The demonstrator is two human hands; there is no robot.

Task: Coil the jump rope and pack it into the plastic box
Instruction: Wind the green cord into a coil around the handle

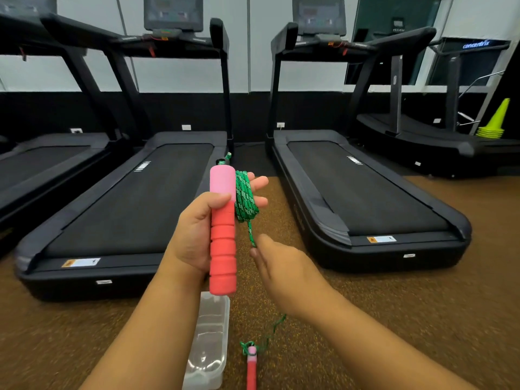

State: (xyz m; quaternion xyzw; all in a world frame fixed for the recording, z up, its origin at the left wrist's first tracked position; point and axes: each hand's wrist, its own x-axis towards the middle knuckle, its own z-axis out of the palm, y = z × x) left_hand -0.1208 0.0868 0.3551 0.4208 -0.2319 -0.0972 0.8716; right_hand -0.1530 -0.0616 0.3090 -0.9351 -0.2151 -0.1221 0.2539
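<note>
My left hand (197, 235) holds a pink and red foam handle (222, 232) upright, thumb across it, with several loops of green rope (245, 198) wound over its fingers. A strand of rope runs down from the loops to my right hand (284, 271), which pinches it between thumb and fingers. The rope then drops behind that hand to the second handle (251, 367), lying on the floor. A clear plastic box (209, 344) stands open on the floor below my left hand, left of the second handle.
Brown speckled gym floor (394, 319) lies underfoot. Black treadmills stand ahead, one at the left (126, 206) and one at the right (365, 192). A stack of yellow-green cones (495, 122) sits on a further treadmill at the far right.
</note>
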